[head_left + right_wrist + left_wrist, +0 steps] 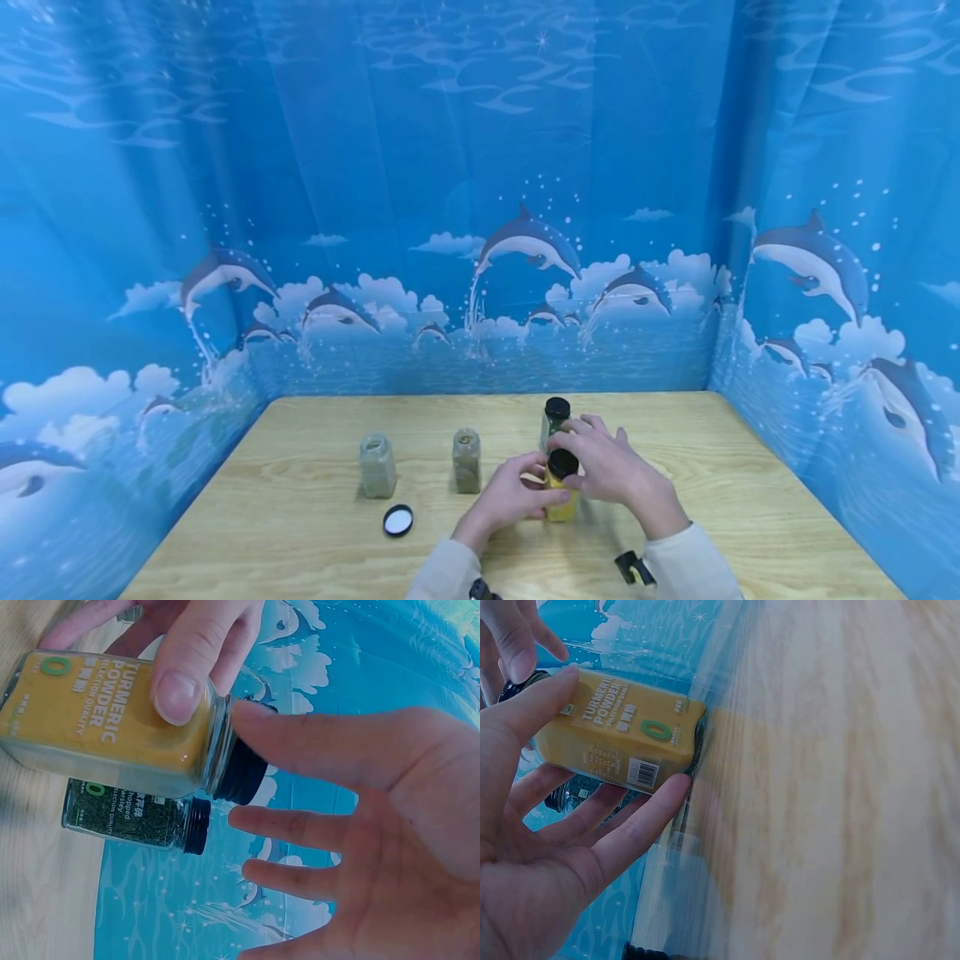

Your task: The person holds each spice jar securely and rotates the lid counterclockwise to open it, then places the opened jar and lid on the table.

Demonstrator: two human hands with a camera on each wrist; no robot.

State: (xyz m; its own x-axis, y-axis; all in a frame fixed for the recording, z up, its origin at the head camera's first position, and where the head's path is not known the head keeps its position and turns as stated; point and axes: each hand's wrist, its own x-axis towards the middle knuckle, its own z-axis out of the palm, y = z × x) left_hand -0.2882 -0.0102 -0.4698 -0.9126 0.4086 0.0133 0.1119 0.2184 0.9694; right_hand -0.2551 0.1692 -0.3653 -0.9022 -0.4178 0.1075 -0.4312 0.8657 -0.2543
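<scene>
A yellow turmeric powder jar (561,507) (634,727) (97,720) stands on the table. My left hand (510,498) (562,855) grips its sides, thumb on one face and fingers opposite. The jar's black lid (562,463) (244,771) is on its neck. My right hand (615,471) (390,817) has the thumb at the lid's edge and the index fingertip at the opposite side, with the other fingers spread apart. Just behind stands a chopped parsley jar (547,430) (124,814) with a black lid, partly hidden by my right hand in the head view.
To the left stand two lidless glass jars, one pale (377,468) and one with darker contents (467,468). A loose black lid (397,521) lies white inside up in front of the pale jar. A blue dolphin-print curtain (420,358) borders the wooden table (300,517).
</scene>
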